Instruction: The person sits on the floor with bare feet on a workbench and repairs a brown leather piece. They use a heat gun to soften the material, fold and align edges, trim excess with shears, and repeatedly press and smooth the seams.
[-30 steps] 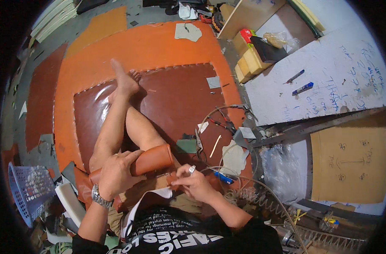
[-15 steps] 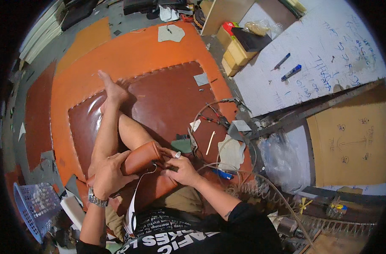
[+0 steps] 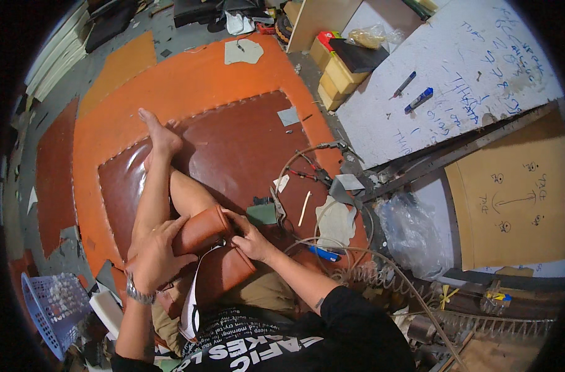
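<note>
A brown leather piece [image 3: 201, 232], folded over into a thick roll, lies across my lap. My left hand [image 3: 155, 253] grips its left part, thumb along the near side and fingers over the top. At the roll's right end my right hand [image 3: 250, 239] holds the edge, with its fingertips partly hidden behind the leather. Below the roll, another brown leather panel [image 3: 228, 268] spreads over my thigh; I cannot tell if the two are joined. A narrow white strip [image 3: 196, 288] hangs from between them toward my shirt.
Pliers [image 3: 279, 211], a green piece [image 3: 261, 214] and a coiled air hose [image 3: 357, 273] lie to the right. A low white table [image 3: 437, 80] holds two blue pens and foam blocks. A lilac basket [image 3: 38, 310] stands at lower left.
My right hand has turned and shifted slightly up along the roll's end, its ring now out of sight. More of the lower leather panel shows. My left hand keeps its hold.
</note>
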Demonstrator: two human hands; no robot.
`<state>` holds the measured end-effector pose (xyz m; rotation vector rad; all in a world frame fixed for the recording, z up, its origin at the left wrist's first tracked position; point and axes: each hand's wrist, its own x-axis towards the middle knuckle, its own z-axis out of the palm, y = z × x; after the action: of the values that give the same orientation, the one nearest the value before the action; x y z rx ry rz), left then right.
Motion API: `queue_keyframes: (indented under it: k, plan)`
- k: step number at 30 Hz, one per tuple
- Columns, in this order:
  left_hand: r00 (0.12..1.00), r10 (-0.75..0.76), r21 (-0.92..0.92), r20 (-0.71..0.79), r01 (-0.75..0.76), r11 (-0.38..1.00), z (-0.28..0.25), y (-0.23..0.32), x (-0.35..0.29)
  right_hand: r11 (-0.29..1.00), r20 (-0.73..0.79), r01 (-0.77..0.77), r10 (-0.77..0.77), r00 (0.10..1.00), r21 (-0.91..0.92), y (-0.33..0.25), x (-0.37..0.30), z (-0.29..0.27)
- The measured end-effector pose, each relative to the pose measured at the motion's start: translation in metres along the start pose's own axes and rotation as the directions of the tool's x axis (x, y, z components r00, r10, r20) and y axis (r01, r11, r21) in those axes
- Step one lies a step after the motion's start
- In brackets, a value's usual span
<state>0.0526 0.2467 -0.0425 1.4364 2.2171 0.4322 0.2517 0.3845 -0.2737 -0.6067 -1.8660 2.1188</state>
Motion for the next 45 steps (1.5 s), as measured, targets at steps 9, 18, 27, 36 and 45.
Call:
queue_keyframes:
  k: [9, 18, 27, 36, 45]
  plan:
    - [0.976, 0.132, 0.038, 0.175, -0.14, 0.989, 0.082, 0.049, -0.058, 0.861, 0.134, -0.243, 0.204, 0.97, 0.447, -0.018, 0.001, -0.009]
    - [0.982, 0.149, 0.014, 0.118, -0.152, 0.988, 0.135, 0.009, -0.06, 0.952, 0.09, -0.064, 0.039, 0.995, 0.299, -0.023, -0.004, -0.02]
    - [0.982, 0.149, 0.072, 0.116, -0.158, 0.985, 0.134, 0.011, -0.057, 0.943, -0.057, -0.068, 0.052, 0.997, -0.325, -0.05, -0.027, -0.035]
    - [0.98, 0.176, 0.029, 0.097, -0.18, 0.983, 0.125, 0.013, -0.057, 0.941, -0.157, -0.035, -0.019, 0.987, -0.337, -0.111, -0.005, -0.022]
    - [0.974, 0.223, -0.053, 0.033, -0.221, 0.974, 0.125, 0.009, -0.062, 0.842, -0.066, -0.221, 0.217, 0.974, -0.492, -0.078, -0.03, -0.036]
